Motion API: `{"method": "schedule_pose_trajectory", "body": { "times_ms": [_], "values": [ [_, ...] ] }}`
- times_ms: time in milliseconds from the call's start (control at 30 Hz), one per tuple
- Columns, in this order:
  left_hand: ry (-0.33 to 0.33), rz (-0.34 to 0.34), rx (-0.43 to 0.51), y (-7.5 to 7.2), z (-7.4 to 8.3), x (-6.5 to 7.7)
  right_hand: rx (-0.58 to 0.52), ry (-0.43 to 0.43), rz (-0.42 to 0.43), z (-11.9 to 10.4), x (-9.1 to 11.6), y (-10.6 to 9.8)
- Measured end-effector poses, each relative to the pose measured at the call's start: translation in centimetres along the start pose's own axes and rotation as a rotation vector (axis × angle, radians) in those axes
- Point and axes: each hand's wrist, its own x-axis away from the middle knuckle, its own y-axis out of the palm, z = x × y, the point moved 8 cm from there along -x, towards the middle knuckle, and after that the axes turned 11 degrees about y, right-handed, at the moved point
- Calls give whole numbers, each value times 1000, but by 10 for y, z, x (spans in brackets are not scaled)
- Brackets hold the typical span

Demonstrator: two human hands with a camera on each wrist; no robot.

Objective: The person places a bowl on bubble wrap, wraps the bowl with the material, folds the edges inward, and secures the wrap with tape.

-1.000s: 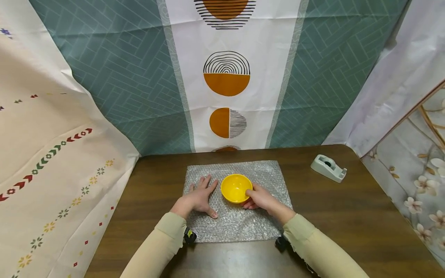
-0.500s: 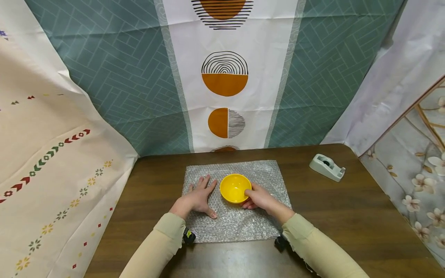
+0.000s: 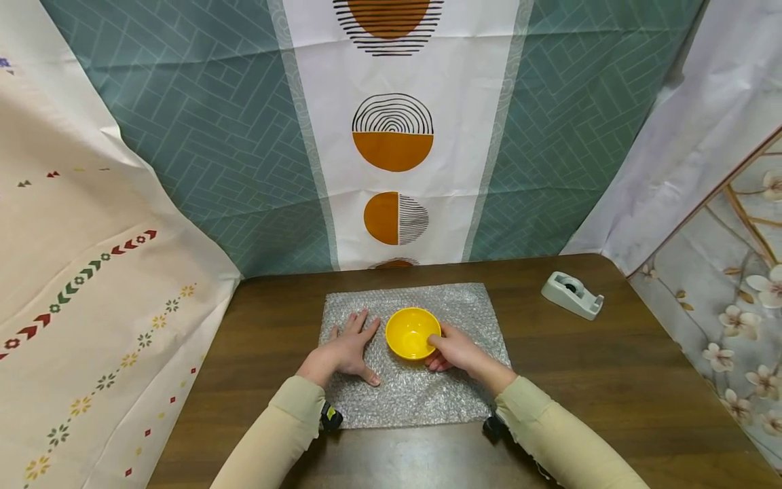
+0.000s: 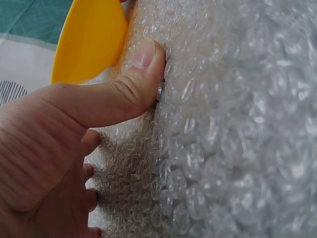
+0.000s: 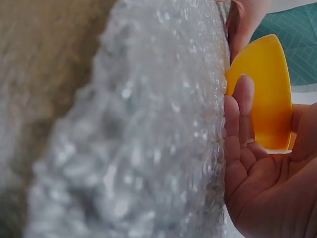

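A yellow bowl (image 3: 408, 331) stands upright on a sheet of bubble wrap (image 3: 421, 401) in the middle of the table. My right hand (image 3: 455, 350) grips the bowl's right side, thumb over the rim and the other fingers against the outer wall; the right wrist view shows those fingers low beside the bowl (image 5: 270, 99). Left of the bowl, my left hand (image 3: 348, 350) rests on the bubble wrap with its fingers spread. In the left wrist view the thumb (image 4: 133, 89) and fingertips touch the wrap, apart from the bowl (image 4: 91, 42).
A white tape dispenser (image 3: 572, 295) stands at the back right of the dark wooden table (image 3: 586, 394). Patterned cloths hang behind the table (image 3: 391, 156) and along its left side (image 3: 110, 305). A floral cloth (image 3: 745, 339) borders the right.
The head view has shifted very slightly. Both hands and the bowl keep their places on the bubble wrap.
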Motion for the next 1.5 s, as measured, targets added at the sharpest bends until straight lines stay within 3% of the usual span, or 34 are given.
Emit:
{"method": "schedule_pose_trajectory", "body": {
  "times_ms": [300, 667, 1000, 1500],
  "values": [
    [3, 7, -2, 7, -4, -1, 20, 14, -26, 8, 13, -9],
    [-21, -5, 4, 1, -2, 3, 90, -7, -39, 24, 45, -47],
    [-9, 17, 6, 0, 0, 3, 269, -46, 29, 36, 78, -88],
    [3, 9, -12, 4, -6, -4, 401, -46, 166, 49, 108, -139]
  ]
}}
